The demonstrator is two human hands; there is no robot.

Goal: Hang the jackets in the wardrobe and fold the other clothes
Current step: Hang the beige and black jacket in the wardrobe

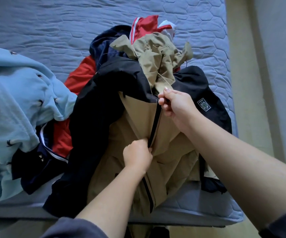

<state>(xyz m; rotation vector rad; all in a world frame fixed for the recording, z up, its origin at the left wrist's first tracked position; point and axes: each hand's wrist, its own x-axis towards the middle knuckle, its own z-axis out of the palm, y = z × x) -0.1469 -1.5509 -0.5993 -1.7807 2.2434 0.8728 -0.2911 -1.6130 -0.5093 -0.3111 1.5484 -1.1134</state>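
Left hand [137, 155] near, tightly curled; right hand [174, 103] farther forward, pinch grip

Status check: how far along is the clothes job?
Done: nothing in view looks folded or hung. In hand: the left hand and right hand both pinch the zipper of the tan and navy jacket lying on the mattress. Still to do: that jacket, the red and navy clothes heaped under it and the crumpled light blue garment beside them.

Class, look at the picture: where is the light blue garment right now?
The blue garment lies crumpled at the left of the mattress in the head view, against the red and navy clothes and left of the tan jacket.
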